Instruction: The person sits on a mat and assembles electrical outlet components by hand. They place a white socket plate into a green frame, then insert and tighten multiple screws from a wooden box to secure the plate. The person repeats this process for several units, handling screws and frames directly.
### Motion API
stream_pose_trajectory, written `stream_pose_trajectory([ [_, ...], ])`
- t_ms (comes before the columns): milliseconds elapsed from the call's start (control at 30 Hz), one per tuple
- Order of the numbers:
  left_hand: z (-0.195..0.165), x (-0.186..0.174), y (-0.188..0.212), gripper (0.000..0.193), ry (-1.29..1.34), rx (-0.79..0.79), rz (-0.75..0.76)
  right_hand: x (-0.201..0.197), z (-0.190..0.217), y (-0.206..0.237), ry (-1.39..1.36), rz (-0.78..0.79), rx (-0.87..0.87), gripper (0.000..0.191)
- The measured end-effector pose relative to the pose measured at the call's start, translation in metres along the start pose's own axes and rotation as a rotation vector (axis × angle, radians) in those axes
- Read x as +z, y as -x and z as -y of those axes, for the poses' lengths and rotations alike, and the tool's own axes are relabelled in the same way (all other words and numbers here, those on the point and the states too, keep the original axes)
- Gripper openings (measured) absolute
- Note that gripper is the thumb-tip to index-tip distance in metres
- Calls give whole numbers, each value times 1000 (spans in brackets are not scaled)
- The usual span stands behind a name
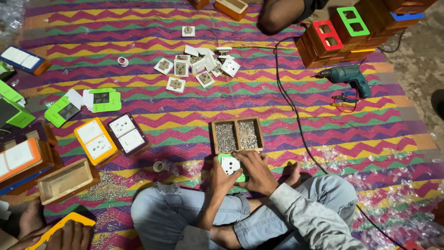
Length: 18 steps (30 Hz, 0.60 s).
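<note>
Beside wooden screw tray [214,137], both hands [222,178] [255,172] gripping green socket plate [231,165]

Floor covering: one woven mat [323,115], zigzag-striped in pink, purple, yellow and green. On it lay: a two-compartment wooden tray of screws [237,135]; a cluster of white socket modules [198,65] toward the far edge; a teal electric drill [346,76] with a black cable [289,99] trailing across; an orange-framed switch plate [95,140] beside a dark-framed one [126,133]; an open wooden box [67,180]; loose screws [108,189] just beside it.
</note>
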<state>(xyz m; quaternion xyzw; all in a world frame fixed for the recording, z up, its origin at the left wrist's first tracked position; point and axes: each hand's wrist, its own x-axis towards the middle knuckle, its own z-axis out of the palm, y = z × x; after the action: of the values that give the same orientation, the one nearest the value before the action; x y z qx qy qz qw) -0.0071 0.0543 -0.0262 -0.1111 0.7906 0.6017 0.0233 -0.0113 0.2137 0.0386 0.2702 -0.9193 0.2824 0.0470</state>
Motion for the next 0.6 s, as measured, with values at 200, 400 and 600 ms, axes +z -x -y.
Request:
stream_pose_trajectory([
  [200, 21, -2, -7, 52, 310, 68, 119, -2, -1, -1, -33, -43, 0, 97],
  [400, 40, -3, -16, 43, 583, -107, 273, -3, -3, -2, -57, -32, 36, 98],
  [600, 41, -2, -12, 43, 617, 3, 307, -1, -6, 0, -73, -46, 5, 97],
])
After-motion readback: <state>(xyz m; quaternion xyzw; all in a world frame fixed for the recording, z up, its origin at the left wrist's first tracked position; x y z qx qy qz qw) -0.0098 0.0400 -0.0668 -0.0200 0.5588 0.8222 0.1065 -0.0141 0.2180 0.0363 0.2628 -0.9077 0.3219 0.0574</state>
